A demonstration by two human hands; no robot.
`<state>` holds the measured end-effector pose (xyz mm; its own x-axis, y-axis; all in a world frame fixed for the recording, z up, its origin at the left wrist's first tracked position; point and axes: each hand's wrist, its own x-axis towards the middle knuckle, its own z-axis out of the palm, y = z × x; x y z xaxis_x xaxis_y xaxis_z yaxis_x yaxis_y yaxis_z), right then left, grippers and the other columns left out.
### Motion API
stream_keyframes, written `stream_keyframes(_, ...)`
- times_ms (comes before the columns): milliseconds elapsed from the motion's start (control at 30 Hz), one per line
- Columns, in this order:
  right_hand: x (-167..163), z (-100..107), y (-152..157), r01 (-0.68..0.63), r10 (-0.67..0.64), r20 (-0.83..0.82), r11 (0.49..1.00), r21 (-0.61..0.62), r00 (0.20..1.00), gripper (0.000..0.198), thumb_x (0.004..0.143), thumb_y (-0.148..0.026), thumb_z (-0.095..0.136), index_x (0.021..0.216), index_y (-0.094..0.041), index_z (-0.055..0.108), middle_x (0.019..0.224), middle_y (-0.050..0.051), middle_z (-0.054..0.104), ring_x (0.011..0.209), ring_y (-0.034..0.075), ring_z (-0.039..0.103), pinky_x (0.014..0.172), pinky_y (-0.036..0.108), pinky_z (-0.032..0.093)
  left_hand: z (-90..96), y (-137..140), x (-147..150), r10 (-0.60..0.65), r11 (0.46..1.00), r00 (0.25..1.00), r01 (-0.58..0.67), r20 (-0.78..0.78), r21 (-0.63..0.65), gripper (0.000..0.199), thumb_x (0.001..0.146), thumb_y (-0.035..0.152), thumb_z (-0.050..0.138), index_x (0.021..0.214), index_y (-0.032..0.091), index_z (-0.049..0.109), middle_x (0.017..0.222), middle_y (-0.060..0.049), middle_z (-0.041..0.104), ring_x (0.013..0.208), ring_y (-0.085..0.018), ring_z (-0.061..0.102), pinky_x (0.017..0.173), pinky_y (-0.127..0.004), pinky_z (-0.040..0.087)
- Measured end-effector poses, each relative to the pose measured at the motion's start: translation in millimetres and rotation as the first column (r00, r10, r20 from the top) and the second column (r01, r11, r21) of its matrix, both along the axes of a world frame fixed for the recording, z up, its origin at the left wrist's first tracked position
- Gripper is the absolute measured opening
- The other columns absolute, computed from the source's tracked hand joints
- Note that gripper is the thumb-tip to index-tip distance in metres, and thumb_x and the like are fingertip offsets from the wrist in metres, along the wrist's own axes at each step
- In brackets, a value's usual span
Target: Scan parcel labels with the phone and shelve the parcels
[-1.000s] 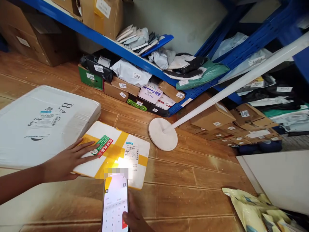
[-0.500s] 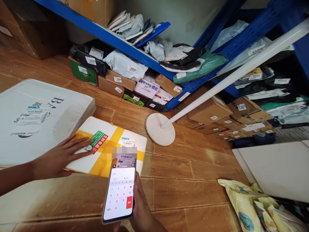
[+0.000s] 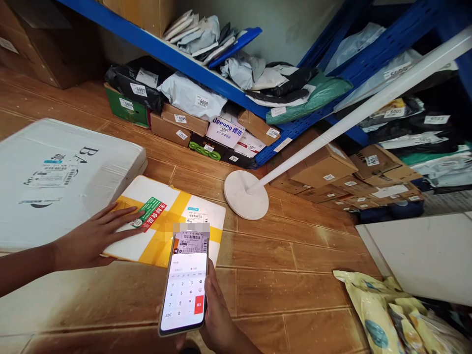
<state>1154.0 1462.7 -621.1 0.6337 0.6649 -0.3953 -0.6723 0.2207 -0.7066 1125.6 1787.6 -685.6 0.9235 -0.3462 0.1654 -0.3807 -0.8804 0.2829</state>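
My left hand (image 3: 106, 231) lies flat, fingers stretched, on the left part of a white box (image 3: 173, 196) crossed with yellow tape. A green and red sticker (image 3: 149, 215) sits by its fingertips, and a white shipping label (image 3: 199, 215) is on the box's right side. My right hand (image 3: 217, 305) is wrapped round a smartphone (image 3: 184, 295), held above the box's near edge. Its screen shows a camera picture of a label with a barcode over a number keypad. The phone covers part of the box.
A large white carton (image 3: 66, 182) lies to the left. A white pole on a round base (image 3: 246, 194) slants across the floor. Blue shelving (image 3: 147, 44) with labelled parcels stands behind, more boxes (image 3: 320, 167) at right. Yellowish bags (image 3: 383, 314) lie at lower right beside a white panel (image 3: 424, 260).
The view has shifted very slightly. My left hand stays on the box and the phone is held in nearly the same place, with the same keypad showing.
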Motion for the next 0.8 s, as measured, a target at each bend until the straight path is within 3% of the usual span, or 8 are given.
stream_keyframes(133, -0.1, -2.2, -0.8, 0.045, -0.045, 0.002, 0.999, 0.002, 0.999, 0.062, 0.081, -0.066, 0.056, 0.130, -0.030, 0.041, 0.110, 0.008, 0.067, 0.094, 0.027, 0.070, 0.046, 0.029, 0.053, 0.4, -0.3, 0.2, 0.006, 1.000, 1.000, -0.006, 0.009, -0.022, 0.086, 0.061, 0.068, 0.073, 0.136, 0.031, 0.050, 0.150, -0.011, 0.043, 0.143, -0.027, 0.028, 0.118, -0.053, 0.012)
stream_keyframes(233, 0.9, -3.4, -2.8, -0.007, 0.008, -0.040, 0.999, 0.037, 0.999, 0.066, 0.078, -0.057, 0.064, 0.130, -0.030, 0.035, 0.108, 0.007, 0.068, 0.086, 0.027, 0.072, 0.042, 0.027, 0.051, 1.2, -0.5, 0.4, 0.004, 1.000, 1.000, -0.004, 0.008, -0.022, 0.087, 0.060, 0.064, 0.076, 0.137, 0.031, 0.049, 0.150, -0.010, 0.042, 0.142, -0.027, 0.029, 0.117, -0.053, 0.013)
stream_keyframes(300, 2.1, -2.5, -4.0, -0.051, 0.056, -0.083, 0.997, 0.056, 0.995, 0.073, 0.071, -0.041, 0.069, 0.131, -0.030, 0.028, 0.105, 0.005, 0.069, 0.078, 0.027, 0.073, 0.040, 0.026, 0.050, 2.2, -0.4, 0.8, 0.004, 1.000, 1.000, -0.005, -0.004, -0.029, 0.088, 0.060, 0.062, 0.077, 0.137, 0.032, 0.049, 0.150, -0.010, 0.041, 0.142, -0.027, 0.029, 0.117, -0.053, 0.013)
stream_keyframes(400, 4.1, 0.9, -4.7, -0.045, 0.054, -0.131, 0.996, 0.071, 0.990, 0.075, 0.063, -0.025, 0.062, 0.129, -0.030, 0.026, 0.108, 0.003, 0.068, 0.076, 0.025, 0.073, 0.038, 0.024, 0.048, 3.3, -0.2, 1.2, 0.007, 0.999, 1.000, -0.008, -0.025, -0.043, 0.086, 0.060, 0.061, 0.078, 0.136, 0.033, 0.049, 0.150, -0.009, 0.042, 0.142, -0.028, 0.030, 0.117, -0.053, 0.011)
stream_keyframes(533, 6.0, 6.2, -3.1, -0.044, 0.052, -0.153, 0.997, 0.056, 0.987, 0.065, 0.067, -0.027, 0.057, 0.126, -0.030, 0.028, 0.117, 0.004, 0.065, 0.075, 0.023, 0.072, 0.034, 0.020, 0.041, 2.8, 0.7, 1.4, 0.004, 0.999, 1.000, -0.005, -0.030, -0.037, 0.087, 0.059, 0.060, 0.079, 0.136, 0.033, 0.050, 0.150, -0.008, 0.042, 0.142, -0.028, 0.029, 0.118, -0.053, 0.011)
stream_keyframes(700, 6.0, 9.8, -2.8, -0.075, 0.083, -0.141, 0.995, 0.059, 0.987, 0.072, 0.061, -0.021, 0.055, 0.126, -0.029, 0.025, 0.112, 0.003, 0.066, 0.077, 0.024, 0.073, 0.045, 0.030, 0.055, 1.8, 2.0, 2.2, -0.011, 0.999, 1.000, 0.011, -0.020, -0.030, 0.089, 0.059, 0.060, 0.080, 0.137, 0.033, 0.048, 0.151, -0.008, 0.041, 0.143, -0.026, 0.027, 0.118, -0.051, 0.009)
stream_keyframes(800, 5.5, 10.4, -4.7, -0.085, 0.091, -0.125, 0.995, 0.055, 0.988, 0.076, 0.059, -0.018, 0.056, 0.127, -0.028, 0.023, 0.104, 0.001, 0.068, 0.080, 0.025, 0.073, 0.047, 0.029, 0.055, 2.2, 2.3, 2.5, -0.032, 0.999, 0.999, 0.032, -0.008, -0.011, 0.087, 0.061, 0.062, 0.078, 0.137, 0.031, 0.049, 0.151, -0.010, 0.040, 0.143, -0.026, 0.025, 0.118, -0.050, 0.009)
